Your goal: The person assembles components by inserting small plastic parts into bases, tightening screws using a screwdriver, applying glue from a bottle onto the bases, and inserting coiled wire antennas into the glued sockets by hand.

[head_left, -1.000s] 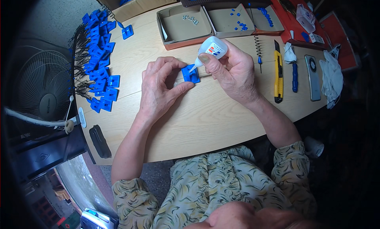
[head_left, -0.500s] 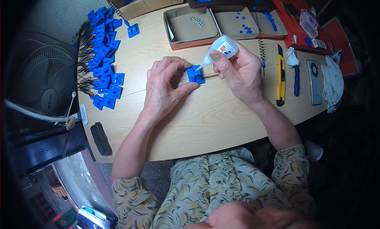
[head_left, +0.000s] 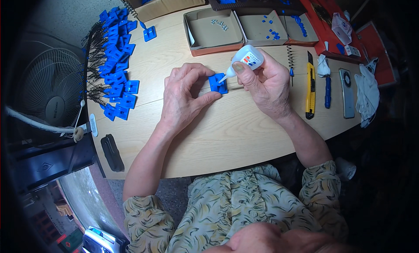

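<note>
My left hand point(head_left: 182, 95) lies on the table with its thumb and index finger closed on the edges of a small square blue plastic piece point(head_left: 219, 88). Raised parts stand on the piece's upper face. In my right hand point(head_left: 271, 88) is a small white squeeze bottle point(head_left: 249, 57), a glue bottle by its shape, gripped between thumb and fingers. It tilts down to the left, and its narrow nozzle meets the middle of the blue piece, or hovers just over it. Whether any liquid comes out is too small to see.
Many blue pieces with black coiled wires point(head_left: 114, 78) crowd the left edge, near a fan point(head_left: 56, 105). Shallow cardboard trays point(head_left: 217, 47) holding small clear and blue parts stand at the back. A yellow cutter point(head_left: 310, 91), a blue-handled tool point(head_left: 327, 92) and a phone point(head_left: 347, 93) lie right.
The nozzle tip has shifted from the blue piece's upper part toward its middle. Both hands keep their holds, and the whole view has moved slightly.
</note>
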`<move>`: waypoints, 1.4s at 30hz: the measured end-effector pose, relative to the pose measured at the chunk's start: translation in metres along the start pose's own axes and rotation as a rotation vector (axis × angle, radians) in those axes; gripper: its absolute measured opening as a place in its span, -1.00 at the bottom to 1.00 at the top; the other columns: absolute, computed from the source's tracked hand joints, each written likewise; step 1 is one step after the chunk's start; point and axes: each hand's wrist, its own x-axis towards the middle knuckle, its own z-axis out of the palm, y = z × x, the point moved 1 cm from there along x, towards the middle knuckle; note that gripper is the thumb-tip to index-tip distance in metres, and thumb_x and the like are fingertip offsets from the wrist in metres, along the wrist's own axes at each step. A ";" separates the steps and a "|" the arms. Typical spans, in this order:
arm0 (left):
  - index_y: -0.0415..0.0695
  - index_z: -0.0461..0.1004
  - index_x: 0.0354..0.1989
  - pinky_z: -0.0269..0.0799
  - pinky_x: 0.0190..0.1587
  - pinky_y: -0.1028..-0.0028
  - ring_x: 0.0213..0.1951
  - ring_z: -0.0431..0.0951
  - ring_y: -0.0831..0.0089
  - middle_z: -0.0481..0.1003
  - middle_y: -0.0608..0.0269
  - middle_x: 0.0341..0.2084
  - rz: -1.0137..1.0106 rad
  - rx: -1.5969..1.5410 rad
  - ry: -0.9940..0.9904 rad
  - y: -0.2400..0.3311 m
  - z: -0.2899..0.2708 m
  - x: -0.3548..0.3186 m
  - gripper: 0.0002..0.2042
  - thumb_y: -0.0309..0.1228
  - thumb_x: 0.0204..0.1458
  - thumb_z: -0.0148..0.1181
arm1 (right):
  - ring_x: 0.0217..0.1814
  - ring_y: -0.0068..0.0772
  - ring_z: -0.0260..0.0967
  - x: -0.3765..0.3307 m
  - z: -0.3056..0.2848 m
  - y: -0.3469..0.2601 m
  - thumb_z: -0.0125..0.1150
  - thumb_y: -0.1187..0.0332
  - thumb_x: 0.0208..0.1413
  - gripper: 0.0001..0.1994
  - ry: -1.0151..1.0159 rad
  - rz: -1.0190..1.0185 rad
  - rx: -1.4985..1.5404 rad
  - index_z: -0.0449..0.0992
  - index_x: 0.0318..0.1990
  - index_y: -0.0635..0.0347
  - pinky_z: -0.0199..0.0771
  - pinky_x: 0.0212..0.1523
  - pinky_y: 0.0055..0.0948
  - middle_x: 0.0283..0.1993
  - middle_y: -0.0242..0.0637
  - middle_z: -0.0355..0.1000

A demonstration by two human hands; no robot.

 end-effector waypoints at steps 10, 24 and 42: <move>-0.06 0.61 -0.05 0.40 0.06 0.26 -0.02 0.47 0.26 0.54 0.31 -0.08 -0.007 -0.007 -0.008 0.001 0.000 0.000 -0.49 -0.23 -0.22 0.61 | -0.32 -0.75 0.38 0.000 0.004 -0.001 0.29 0.27 0.32 -0.76 -0.004 -0.007 0.021 0.51 -0.11 0.30 0.44 -0.31 -0.67 -0.33 -0.44 0.46; -0.07 0.61 -0.04 0.39 0.07 0.25 0.00 0.47 0.25 0.54 0.30 -0.08 -0.013 -0.006 -0.015 0.001 -0.001 0.000 -0.49 -0.20 -0.21 0.60 | -0.25 -0.67 0.52 0.000 0.001 0.000 0.29 0.26 0.31 -0.71 -0.010 -0.009 -0.020 0.50 -0.05 0.34 0.57 -0.25 -0.60 -0.28 -0.33 0.54; 0.01 0.61 -0.09 0.27 0.02 0.29 -0.08 0.45 0.33 0.53 0.40 -0.09 -0.003 -0.034 0.025 -0.001 0.002 -0.001 -0.56 -0.27 -0.21 0.59 | -0.29 -0.63 0.55 0.000 0.003 0.000 0.32 0.25 0.29 -0.71 -0.006 -0.202 -0.189 0.50 -0.08 0.33 0.58 -0.30 -0.56 -0.35 -0.33 0.55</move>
